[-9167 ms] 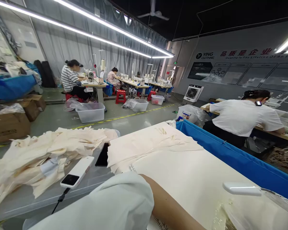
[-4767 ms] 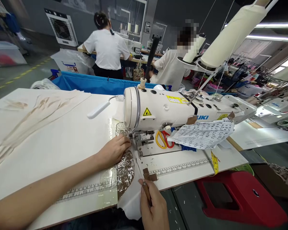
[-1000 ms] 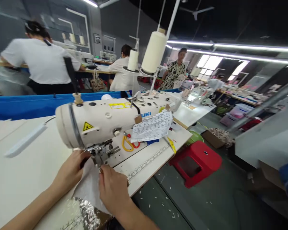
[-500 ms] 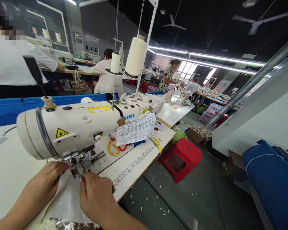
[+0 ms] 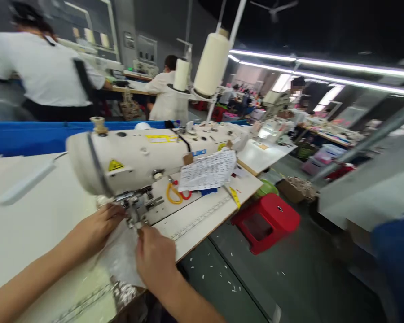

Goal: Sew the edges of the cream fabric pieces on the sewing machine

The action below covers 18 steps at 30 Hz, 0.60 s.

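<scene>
A cream sewing machine (image 5: pixel 134 157) stands on the white table. Under its needle area lies a piece of white fabric (image 5: pixel 121 258), which hangs toward the table's front edge. My left hand (image 5: pixel 101 224) grips the fabric just left of the presser foot (image 5: pixel 132 220), its fingers bent and partly hidden behind the machine head. Close to the foot on the right, my right hand (image 5: pixel 156 253) pinches the fabric's right edge with thumb and curled fingers. The picture is blurred, so the exact fingertip contact is hard to see.
Yellow-and-red-handled scissors (image 5: pixel 174 194) and a written paper sheet (image 5: pixel 208 170) are beside the machine. A yellow tape measure (image 5: pixel 234 197) hangs at the table edge. Right of it stands a red stool (image 5: pixel 267 222). Thread cones (image 5: pixel 211 63) rise behind; co-workers sit beyond.
The view has swung left, so the machine and table appear farther right. Both hands stay at the presser foot with the fabric. A dark upright handle over the machine has blurred.
</scene>
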{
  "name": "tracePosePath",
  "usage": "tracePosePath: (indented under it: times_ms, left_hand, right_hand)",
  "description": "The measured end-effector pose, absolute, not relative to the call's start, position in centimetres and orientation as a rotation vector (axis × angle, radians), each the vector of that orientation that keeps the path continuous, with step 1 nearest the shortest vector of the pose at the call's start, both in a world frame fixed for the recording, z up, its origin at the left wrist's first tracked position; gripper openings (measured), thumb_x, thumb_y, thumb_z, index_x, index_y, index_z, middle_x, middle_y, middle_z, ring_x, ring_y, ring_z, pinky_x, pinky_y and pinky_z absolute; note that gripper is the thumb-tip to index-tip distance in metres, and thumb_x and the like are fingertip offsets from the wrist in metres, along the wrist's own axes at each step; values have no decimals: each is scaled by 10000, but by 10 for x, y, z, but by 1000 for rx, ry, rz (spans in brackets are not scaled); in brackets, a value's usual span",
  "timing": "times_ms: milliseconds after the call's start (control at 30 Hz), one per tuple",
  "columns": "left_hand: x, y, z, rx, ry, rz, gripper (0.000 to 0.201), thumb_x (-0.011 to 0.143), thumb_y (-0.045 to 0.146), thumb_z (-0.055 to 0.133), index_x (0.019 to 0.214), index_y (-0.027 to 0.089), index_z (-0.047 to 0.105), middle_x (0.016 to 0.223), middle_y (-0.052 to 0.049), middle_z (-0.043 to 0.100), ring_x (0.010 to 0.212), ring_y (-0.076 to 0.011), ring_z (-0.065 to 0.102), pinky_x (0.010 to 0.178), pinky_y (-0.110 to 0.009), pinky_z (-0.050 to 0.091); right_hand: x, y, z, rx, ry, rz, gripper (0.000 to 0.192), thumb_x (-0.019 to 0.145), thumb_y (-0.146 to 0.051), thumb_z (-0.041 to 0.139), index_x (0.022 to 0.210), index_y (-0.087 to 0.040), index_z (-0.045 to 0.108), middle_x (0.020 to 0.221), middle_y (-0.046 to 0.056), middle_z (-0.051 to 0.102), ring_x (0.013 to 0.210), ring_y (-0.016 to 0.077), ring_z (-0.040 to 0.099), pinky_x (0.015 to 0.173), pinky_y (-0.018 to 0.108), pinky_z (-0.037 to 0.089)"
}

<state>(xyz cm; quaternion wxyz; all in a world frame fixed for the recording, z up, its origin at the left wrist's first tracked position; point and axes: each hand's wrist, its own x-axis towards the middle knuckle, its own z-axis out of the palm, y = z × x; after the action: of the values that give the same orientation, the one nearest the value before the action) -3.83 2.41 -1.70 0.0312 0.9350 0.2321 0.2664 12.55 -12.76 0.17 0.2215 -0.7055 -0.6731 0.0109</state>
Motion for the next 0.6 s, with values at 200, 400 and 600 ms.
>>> tracePosePath:
  times_ms: [200, 400, 600]
  left_hand:
    - [-32, -8, 7, 2963, 774, 516, 333, 889, 63, 472, 1134, 150, 680, 1155, -153, 634, 1058, -271, 596, 936, -409, 553]
    - [-20, -27, -6, 2967, 982, 522, 337, 883, 34, 424, 1120, 99, 654, 1181, -170, 619, 1056, -289, 566, 910, -439, 551]
    - [-30, -32, -18, 2976, 892, 637, 491, 858, 4, 392, 1306, 78, 580, 1324, -154, 606, 1263, -272, 522, 1060, -426, 484]
  right_hand:
    - [138, -187, -11, -1641, -1871, 126, 295, 878, -86, 364, 1071, -198, 557, 794, 44, 729, 573, 211, 717, 454, 269, 486]
    - [159, -200, -24, -1541, -1924, 127, 311, 962, -110, 374, 1203, -197, 550, 945, 74, 756, 755, 201, 755, 596, 251, 564]
    - [166, -196, -22, -1534, -1931, 140, 289, 968, -104, 372, 1171, -188, 559, 897, 61, 724, 732, 188, 735, 582, 249, 553]
